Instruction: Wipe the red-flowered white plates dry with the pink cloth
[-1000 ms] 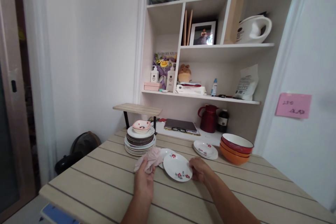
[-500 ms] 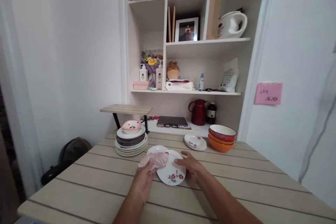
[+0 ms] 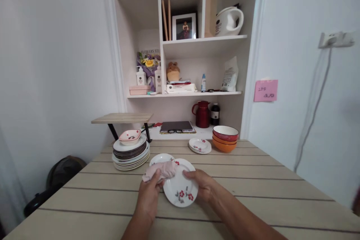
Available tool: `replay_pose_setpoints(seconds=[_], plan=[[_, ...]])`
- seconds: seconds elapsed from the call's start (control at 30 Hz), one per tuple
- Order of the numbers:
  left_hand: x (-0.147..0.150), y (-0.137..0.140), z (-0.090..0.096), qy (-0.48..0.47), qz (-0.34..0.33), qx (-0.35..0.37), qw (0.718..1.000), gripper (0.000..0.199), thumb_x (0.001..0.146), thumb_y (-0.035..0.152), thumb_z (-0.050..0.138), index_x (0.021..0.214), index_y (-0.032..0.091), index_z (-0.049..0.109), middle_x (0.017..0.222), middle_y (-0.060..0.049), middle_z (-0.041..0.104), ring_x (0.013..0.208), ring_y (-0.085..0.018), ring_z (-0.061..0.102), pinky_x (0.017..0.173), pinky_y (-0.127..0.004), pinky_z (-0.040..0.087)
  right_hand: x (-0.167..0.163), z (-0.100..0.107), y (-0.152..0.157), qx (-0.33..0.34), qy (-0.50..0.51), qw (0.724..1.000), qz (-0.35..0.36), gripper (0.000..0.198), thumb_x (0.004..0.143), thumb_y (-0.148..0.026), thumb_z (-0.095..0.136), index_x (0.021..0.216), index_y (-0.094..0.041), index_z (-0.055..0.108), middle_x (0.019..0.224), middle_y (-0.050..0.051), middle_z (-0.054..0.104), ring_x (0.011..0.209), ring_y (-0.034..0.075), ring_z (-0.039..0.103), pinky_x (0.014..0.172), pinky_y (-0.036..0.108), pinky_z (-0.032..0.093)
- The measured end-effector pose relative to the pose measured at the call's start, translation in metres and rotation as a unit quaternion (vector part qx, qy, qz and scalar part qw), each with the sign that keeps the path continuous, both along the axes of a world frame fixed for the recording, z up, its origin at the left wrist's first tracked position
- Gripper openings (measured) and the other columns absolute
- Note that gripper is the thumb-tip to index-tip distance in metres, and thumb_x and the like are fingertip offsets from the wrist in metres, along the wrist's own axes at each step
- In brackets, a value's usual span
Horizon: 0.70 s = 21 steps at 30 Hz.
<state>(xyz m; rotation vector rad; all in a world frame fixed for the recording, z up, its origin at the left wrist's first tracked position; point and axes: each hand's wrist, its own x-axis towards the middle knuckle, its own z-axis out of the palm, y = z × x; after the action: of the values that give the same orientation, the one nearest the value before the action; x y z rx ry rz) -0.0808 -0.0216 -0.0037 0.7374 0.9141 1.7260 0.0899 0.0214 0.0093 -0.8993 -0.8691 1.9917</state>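
Observation:
A white plate with red flowers is tilted toward me above the table, and my right hand grips its right rim, thumb on top and fingers underneath. My left hand is closed around a crumpled pink cloth at the plate's left edge. Behind the cloth, a second white plate is partly covered from view. Farther back lies a small stack of matching flowered plates.
At the left stands a tall stack of plates topped by small square bowls, near a wooden riser. Stacked red and orange bowls sit back right. A red jug and a laptop are under the wall shelves.
My right hand has closed on the plate's rim, and the plate is now raised and tilted. The cloth stays in my left hand. The view has turned to the right.

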Motion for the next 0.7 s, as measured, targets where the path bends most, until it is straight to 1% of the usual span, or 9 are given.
replay_pose_setpoints(seconds=[0.13, 0.23, 0.3, 0.4, 0.47, 0.53, 0.6, 0.63, 0.7], plan=[[0.004, 0.003, -0.004, 0.078, 0.131, 0.018, 0.988, 0.046, 0.068, 0.039, 0.077, 0.108, 0.018, 0.068, 0.106, -0.009, 0.070, 0.100, -0.023, 0.064, 0.084, -0.033, 0.051, 0.014, -0.015, -0.020, -0.071, 0.142, 0.987, -0.020, 0.032, 0.083, -0.028, 0.064, 0.108, -0.008, 0.064, 0.090, 0.016, 0.076, 0.090, 0.028, 0.071, 0.093, 0.047, 0.048], [0.014, 0.003, -0.003, 0.246, 0.177, 0.105, 0.947, 0.032, 0.074, 0.035, 0.071, 0.104, 0.022, 0.071, 0.111, -0.008, 0.065, 0.106, -0.023, 0.061, 0.093, -0.037, 0.049, 0.024, -0.021, -0.024, -0.095, 0.190, 0.976, -0.048, 0.039, 0.089, -0.035, 0.059, 0.114, -0.006, 0.061, 0.094, 0.019, 0.076, 0.091, 0.029, 0.071, 0.095, 0.050, 0.047], [0.023, 0.002, -0.001, 0.400, 0.189, 0.191, 0.876, 0.025, 0.078, 0.024, 0.064, 0.101, 0.026, 0.073, 0.116, -0.007, 0.061, 0.108, -0.024, 0.060, 0.094, -0.039, 0.049, 0.030, -0.019, -0.024, -0.088, 0.221, 0.969, -0.062, 0.042, 0.091, -0.037, 0.055, 0.117, -0.004, 0.060, 0.094, 0.019, 0.075, 0.092, 0.028, 0.071, 0.095, 0.048, 0.047], [0.041, 0.001, 0.000, 0.595, 0.220, 0.311, 0.707, 0.041, 0.079, 0.009, 0.054, 0.107, 0.033, 0.071, 0.125, -0.008, 0.058, 0.115, -0.026, 0.056, 0.094, -0.046, 0.049, 0.035, -0.009, -0.023, -0.070, 0.264, 0.960, -0.065, 0.045, 0.093, -0.040, 0.051, 0.118, -0.004, 0.060, 0.097, 0.019, 0.075, 0.091, 0.028, 0.071, 0.093, 0.046, 0.049], [0.053, 0.000, 0.000, 0.671, 0.235, 0.375, 0.595, 0.041, 0.080, 0.008, 0.053, 0.109, 0.032, 0.070, 0.130, -0.008, 0.059, 0.119, -0.027, 0.054, 0.096, -0.050, 0.047, 0.036, -0.005, -0.022, -0.064, 0.270, 0.958, -0.072, 0.045, 0.093, -0.042, 0.051, 0.114, -0.004, 0.062, 0.097, 0.019, 0.075, 0.088, 0.026, 0.072, 0.090, 0.042, 0.051], [0.063, 0.000, -0.003, 0.718, 0.207, 0.416, 0.518, 0.037, 0.083, 0.008, 0.052, 0.109, 0.028, 0.069, 0.131, -0.005, 0.061, 0.122, -0.025, 0.053, 0.101, -0.049, 0.046, 0.038, -0.004, -0.021, -0.061, 0.256, 0.960, -0.092, 0.043, 0.091, -0.041, 0.054, 0.109, -0.003, 0.064, 0.091, 0.017, 0.076, 0.081, 0.024, 0.072, 0.084, 0.036, 0.053], [0.068, 0.000, -0.008, 0.738, 0.185, 0.429, 0.488, 0.038, 0.084, 0.005, 0.048, 0.112, 0.023, 0.066, 0.132, -0.005, 0.061, 0.125, -0.022, 0.053, 0.102, -0.043, 0.047, 0.039, -0.006, -0.020, -0.061, 0.240, 0.962, -0.114, 0.041, 0.090, -0.040, 0.058, 0.107, -0.003, 0.065, 0.085, 0.016, 0.076, 0.075, 0.022, 0.072, 0.078, 0.033, 0.054], [0.068, 0.001, -0.011, 0.740, 0.181, 0.427, 0.488, 0.040, 0.085, 0.004, 0.045, 0.115, 0.021, 0.064, 0.132, -0.006, 0.061, 0.125, -0.021, 0.052, 0.100, -0.039, 0.049, 0.040, -0.007, -0.020, -0.063, 0.236, 0.962, -0.121, 0.041, 0.089, -0.039, 0.059, 0.107, -0.003, 0.065, 0.085, 0.016, 0.076, 0.073, 0.022, 0.072, 0.077, 0.033, 0.054], [0.067, 0.002, -0.015, 0.735, 0.177, 0.413, 0.507, 0.044, 0.085, 0.002, 0.042, 0.122, 0.019, 0.060, 0.134, -0.008, 0.060, 0.127, -0.019, 0.051, 0.097, -0.036, 0.052, 0.041, -0.008, -0.019, -0.067, 0.241, 0.960, -0.125, 0.043, 0.088, -0.039, 0.060, 0.110, -0.002, 0.064, 0.090, 0.017, 0.076, 0.077, 0.023, 0.072, 0.078, 0.034, 0.054]])
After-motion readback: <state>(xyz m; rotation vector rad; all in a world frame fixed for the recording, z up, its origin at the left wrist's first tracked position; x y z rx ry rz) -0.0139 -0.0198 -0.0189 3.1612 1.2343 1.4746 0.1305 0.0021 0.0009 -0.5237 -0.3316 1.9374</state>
